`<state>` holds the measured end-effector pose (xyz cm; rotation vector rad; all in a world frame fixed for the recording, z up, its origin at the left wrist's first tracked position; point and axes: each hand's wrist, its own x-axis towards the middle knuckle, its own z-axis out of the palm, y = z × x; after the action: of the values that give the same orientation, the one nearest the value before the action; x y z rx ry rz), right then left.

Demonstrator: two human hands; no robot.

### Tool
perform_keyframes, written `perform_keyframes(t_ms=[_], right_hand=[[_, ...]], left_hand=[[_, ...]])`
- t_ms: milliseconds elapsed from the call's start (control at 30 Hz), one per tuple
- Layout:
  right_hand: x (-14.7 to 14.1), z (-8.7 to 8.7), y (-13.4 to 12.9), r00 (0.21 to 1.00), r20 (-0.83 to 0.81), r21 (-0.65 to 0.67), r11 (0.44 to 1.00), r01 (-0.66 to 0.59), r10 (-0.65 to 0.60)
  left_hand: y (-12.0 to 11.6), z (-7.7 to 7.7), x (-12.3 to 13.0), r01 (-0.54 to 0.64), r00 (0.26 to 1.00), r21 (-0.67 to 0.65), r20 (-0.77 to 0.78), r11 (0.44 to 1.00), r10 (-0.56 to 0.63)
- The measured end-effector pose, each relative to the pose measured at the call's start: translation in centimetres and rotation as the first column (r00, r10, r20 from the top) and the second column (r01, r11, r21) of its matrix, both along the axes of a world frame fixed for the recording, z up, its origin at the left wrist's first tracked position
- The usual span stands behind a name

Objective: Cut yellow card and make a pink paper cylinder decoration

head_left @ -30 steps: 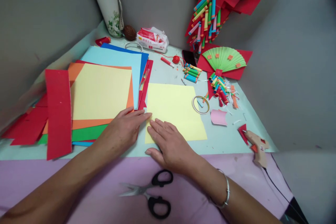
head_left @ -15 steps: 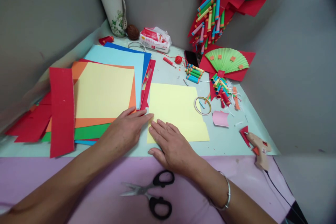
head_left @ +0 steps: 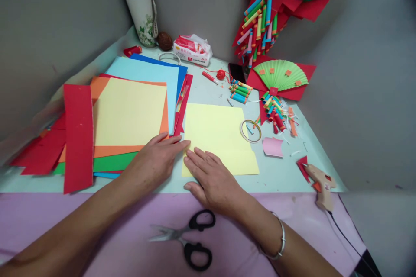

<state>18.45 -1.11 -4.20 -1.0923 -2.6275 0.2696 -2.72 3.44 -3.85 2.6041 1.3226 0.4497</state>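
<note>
A sheet of light yellow paper (head_left: pixel 216 125) lies flat in front of me, with a crease or edge running across its lower part. My right hand (head_left: pixel 211 177) rests flat on its lower left corner, fingers stretched out and the thumb off to the side. Just left of it, my left hand (head_left: pixel 159 156) lies with fingers extended; its index fingertip touches the yellow sheet's left edge, and its other fingers reach over the corner of the stacked coloured paper (head_left: pixel 130 112). A roll of tape (head_left: pixel 250 131) sits on the yellow sheet's right edge.
Open-bladed scissors (head_left: pixel 185 236) lie near me on the pink surface. A glue gun (head_left: pixel 321 186) with a cord is at the right. Small paper rolls (head_left: pixel 239 91), a green paper fan (head_left: pixel 281 73), a wipes pack (head_left: pixel 193 49) and a white cup (head_left: pixel 138 8) stand further back.
</note>
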Motion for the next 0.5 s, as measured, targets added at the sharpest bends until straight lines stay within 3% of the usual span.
perform_keyframes(t_ms=[500], right_hand=[[0.0,0.35,0.02,1.0,0.024,-0.022,1.0,0.002,-0.001]], left_hand=[[-0.04,0.04,-0.02,0.003,1.0,0.021,-0.009,1.0,-0.003]])
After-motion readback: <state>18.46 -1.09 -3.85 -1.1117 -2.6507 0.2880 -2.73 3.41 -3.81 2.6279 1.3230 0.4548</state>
